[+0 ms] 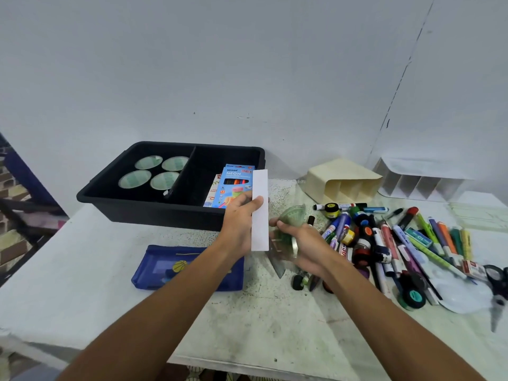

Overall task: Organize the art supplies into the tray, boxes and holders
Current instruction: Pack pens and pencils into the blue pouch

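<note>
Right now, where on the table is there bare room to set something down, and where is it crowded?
Bare tabletop lies left of the blue pouch, below the black tray, and along the near edge between the forearms. The right side is crowded with the pile of markers and pens, out to the scissors.

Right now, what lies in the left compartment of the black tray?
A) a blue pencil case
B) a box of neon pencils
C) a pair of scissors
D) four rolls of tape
D: four rolls of tape lie flat in the left compartment of the black tray, while the box of neon pencils stands in the right compartment.
</note>
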A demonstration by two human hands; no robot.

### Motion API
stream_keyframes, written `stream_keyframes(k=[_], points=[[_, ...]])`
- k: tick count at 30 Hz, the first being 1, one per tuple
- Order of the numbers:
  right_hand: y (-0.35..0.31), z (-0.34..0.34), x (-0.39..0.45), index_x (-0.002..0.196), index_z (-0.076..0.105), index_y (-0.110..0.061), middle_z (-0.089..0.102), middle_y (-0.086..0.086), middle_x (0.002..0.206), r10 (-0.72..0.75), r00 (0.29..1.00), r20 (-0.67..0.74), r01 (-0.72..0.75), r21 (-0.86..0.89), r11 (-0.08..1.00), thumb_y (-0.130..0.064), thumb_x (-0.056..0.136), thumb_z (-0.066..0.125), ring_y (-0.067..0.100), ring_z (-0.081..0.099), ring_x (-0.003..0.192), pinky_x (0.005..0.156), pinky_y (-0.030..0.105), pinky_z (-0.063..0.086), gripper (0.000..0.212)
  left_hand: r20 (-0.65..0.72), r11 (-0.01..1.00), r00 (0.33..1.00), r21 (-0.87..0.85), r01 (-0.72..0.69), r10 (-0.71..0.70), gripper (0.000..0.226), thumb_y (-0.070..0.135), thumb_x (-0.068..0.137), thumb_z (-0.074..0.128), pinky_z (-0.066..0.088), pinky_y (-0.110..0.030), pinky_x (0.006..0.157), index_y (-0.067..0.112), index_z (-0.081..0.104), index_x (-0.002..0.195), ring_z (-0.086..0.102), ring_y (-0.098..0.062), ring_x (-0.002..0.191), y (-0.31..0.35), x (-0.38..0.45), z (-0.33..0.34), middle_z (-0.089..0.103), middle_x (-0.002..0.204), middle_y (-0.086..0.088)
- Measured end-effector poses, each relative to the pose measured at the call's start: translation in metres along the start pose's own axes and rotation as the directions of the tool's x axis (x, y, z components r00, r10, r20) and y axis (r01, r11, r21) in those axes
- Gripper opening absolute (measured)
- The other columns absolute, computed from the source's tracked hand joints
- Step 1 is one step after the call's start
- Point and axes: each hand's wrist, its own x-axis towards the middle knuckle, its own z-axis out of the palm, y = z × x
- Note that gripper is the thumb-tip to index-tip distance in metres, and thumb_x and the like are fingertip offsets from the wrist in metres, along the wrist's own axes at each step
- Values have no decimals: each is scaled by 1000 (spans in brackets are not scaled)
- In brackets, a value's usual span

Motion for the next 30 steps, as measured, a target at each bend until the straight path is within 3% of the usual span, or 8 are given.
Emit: stream_keyframes(k=[7, 10, 14, 18, 20, 24, 27, 30], points=[[-2, 10, -6, 104, 67, -3, 71, 14, 86, -47, 999, -9, 47, 74, 996, -17, 97, 54, 22, 67, 69, 59, 34, 57, 20, -44, 997, 999, -68, -28, 25, 23, -7, 94, 52, 58, -39, 66, 15, 57, 98, 59, -21, 80, -5, 10, -2, 60, 92, -9], [-1, 14, -5, 115, 66, -7, 71, 13, 94, -87, 996, -25, 89, 101, 991, -30, 99, 51, 18, 67, 73, 54, 30, 53, 32, -12, 996, 996, 31, -85, 85, 32, -8, 93, 53, 57, -40, 79, 21, 53, 107, 68, -20, 82, -11, 10, -2, 72, 81, -5], [-3, 13, -6, 111, 65, -3, 73, 9, 86, -113, 994, 8, 111, 129, 985, -32, 99, 49, 16, 70, 72, 55, 27, 53, 35, 15, 954, 983, 241, -180, 182, 36, -6, 92, 57, 56, -37, 85, 27, 54, 107, 66, -23, 100, -18, 11, -1, 69, 104, -7], [-4, 6, -8, 106, 65, -1, 72, 11, 85, -115, 991, 73, 107, 108, 988, -4, 95, 53, 16, 69, 73, 60, 27, 54, 17, 113, 947, 979, 254, -196, 172, 40, -5, 93, 55, 54, -25, 79, 19, 51, 124, 64, -15, 100, -21, 12, -2, 67, 111, -6], [-5, 4, -9, 109, 65, -2, 71, 13, 92, -113, 987, 112, 104, 85, 991, 5, 90, 55, 18, 69, 80, 67, 29, 55, 23, 170, 944, 972, 260, -204, 163, 42, -5, 93, 54, 53, -21, 77, 17, 50, 128, 65, -7, 95, -21, 10, -2, 67, 109, -3], [-6, 0, -9, 118, 61, 2, 71, 14, 90, -83, 983, 162, 65, 111, 992, 7, 81, 60, 21, 69, 79, 69, 30, 56, 37, 261, 931, 960, 317, -181, 98, 33, 1, 96, 55, 52, -18, 73, 23, 54, 121, 67, -6, 91, -16, 7, -3, 69, 100, 7], [-8, -3, -9, 113, 62, 4, 72, 13, 83, -68, 980, 188, 48, 107, 993, 7, 80, 60, 21, 70, 73, 65, 31, 58, 33, 229, 882, 973, 451, -138, 35, 50, 19, 97, 58, 54, -26, 72, 19, 39, 143, 66, -8, 92, -5, 6, -14, 67, 112, 2], [-10, -1, -7, 103, 63, 4, 72, 15, 82, -25, 977, 211, 6, 86, 996, 7, 78, 60, 23, 71, 72, 66, 33, 60, 25, 202, 772, 974, 600, -209, 106, 42, 23, 97, 57, 47, -13, 59, 17, 46, 137, 63, 3, 72, 11, -4, -42, 68, 100, -2]])
